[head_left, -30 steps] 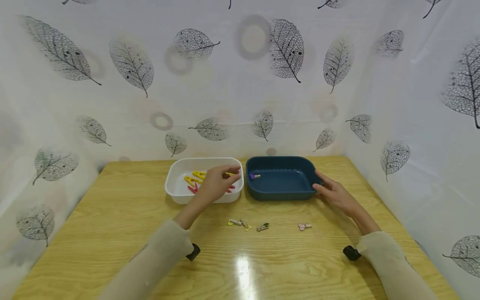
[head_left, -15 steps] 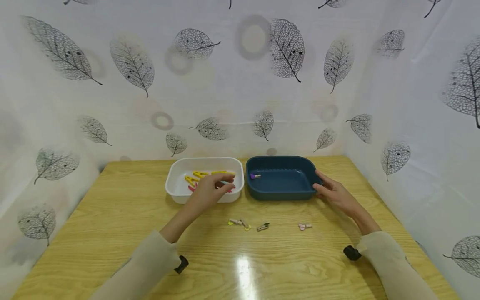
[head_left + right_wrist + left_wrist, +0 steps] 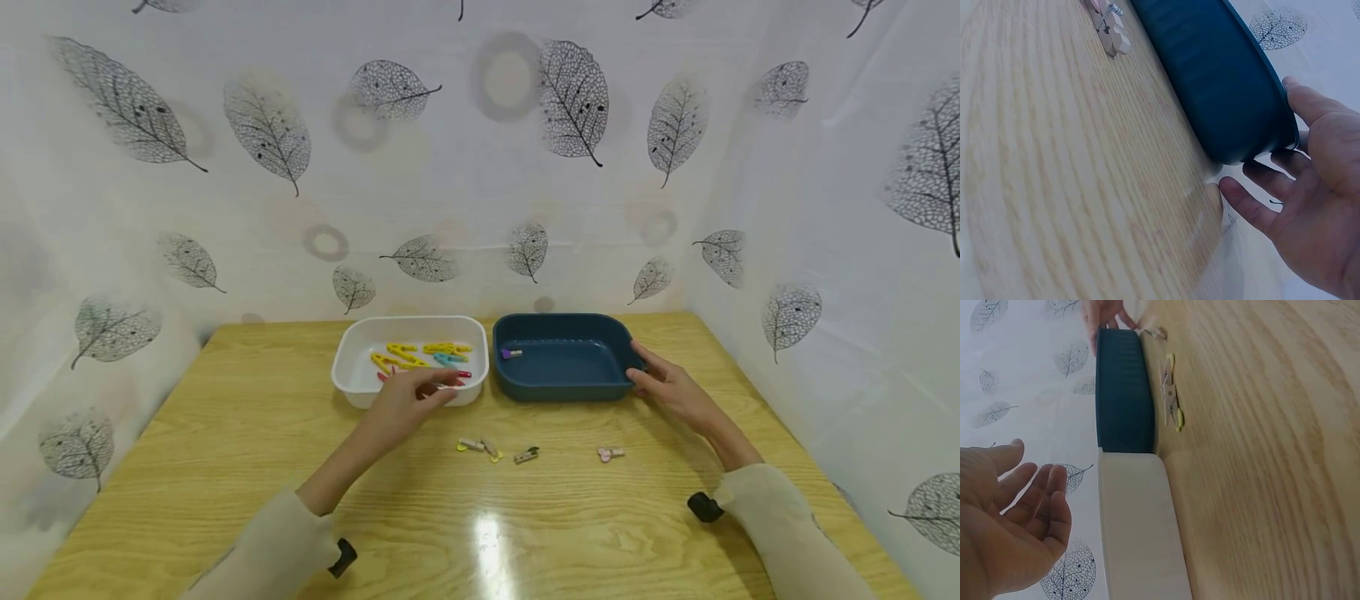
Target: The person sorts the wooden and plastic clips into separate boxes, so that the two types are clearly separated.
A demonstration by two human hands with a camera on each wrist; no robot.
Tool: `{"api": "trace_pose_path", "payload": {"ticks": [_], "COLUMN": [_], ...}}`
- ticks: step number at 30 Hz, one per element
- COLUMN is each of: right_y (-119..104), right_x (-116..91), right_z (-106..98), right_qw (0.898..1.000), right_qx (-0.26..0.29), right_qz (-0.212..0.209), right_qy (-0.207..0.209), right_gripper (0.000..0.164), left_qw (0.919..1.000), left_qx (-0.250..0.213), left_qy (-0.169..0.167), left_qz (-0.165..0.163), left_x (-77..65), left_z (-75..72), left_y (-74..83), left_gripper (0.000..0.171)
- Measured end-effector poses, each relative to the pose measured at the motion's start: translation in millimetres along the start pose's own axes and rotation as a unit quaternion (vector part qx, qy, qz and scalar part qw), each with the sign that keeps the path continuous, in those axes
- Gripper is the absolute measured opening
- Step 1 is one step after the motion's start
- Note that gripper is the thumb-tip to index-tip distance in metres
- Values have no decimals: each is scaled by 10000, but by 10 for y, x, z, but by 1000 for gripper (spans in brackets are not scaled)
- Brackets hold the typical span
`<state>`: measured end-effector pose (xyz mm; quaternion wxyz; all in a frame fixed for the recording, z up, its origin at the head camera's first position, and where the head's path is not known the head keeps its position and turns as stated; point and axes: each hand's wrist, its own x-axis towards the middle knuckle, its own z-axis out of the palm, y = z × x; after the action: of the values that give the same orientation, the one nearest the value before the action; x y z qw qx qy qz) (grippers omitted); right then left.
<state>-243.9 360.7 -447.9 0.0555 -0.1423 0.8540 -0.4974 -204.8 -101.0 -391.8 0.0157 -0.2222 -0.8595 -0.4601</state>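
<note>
My left hand (image 3: 408, 400) hovers at the front edge of a white plastic basin (image 3: 347, 367), fingers loosely bent, nothing held. In the left wrist view that hand (image 3: 1016, 519) shows its bare palm. Inside the basin lie several yellow clothespins (image 3: 401, 348), a light blue clothespin (image 3: 448, 358) and red ones (image 3: 465, 374) partly behind the hand. My right hand (image 3: 675, 396) holds the right end of a dark blue basin (image 3: 562, 392), thumb at the rim and fingers against the outer end wall (image 3: 1235, 106). A small wooden clothespin with a purple decoration (image 3: 512, 354) rests inside it.
Several small wooden clothespins lie on the wooden table (image 3: 420, 533) before the basins: two with yellow decorations (image 3: 480, 447), one with green (image 3: 527, 454) and one with pink (image 3: 611, 453). Behind stands a leaf-patterned white curtain (image 3: 465, 183).
My left hand has drawn back toward the front left from above the white basin, uncovering the light blue clothespin there. The right hand stays at the dark blue basin.
</note>
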Motion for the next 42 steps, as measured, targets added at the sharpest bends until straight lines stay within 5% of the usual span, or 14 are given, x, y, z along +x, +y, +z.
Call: {"api": "trace_pose_path", "payload": {"ticks": [11,20,29,42], "right_y": [-62,-74,-67,-68], "right_x": [-30,-38,-34,-41], "right_z": [17,13,16,19], "right_qw": [9999,9998,9998,9998], "right_qx": [95,105,117,129], "right_qz": [120,142,127,124], "right_qy": [59,49,32,62], "right_gripper": [69,69,69,69], "left_qw": [9986,9979,9965,9971], "left_qx": [-108,-331,-235,-267], "left_qy": [-57,-331,-395,-567], "left_qz": [-513,-437,-703,-425], "left_x": [-184,-307,-375,-416], "left_z": [4,87,155,300], "left_y": [-69,-159,-195,-283], "left_gripper": [26,25,29,27]}}
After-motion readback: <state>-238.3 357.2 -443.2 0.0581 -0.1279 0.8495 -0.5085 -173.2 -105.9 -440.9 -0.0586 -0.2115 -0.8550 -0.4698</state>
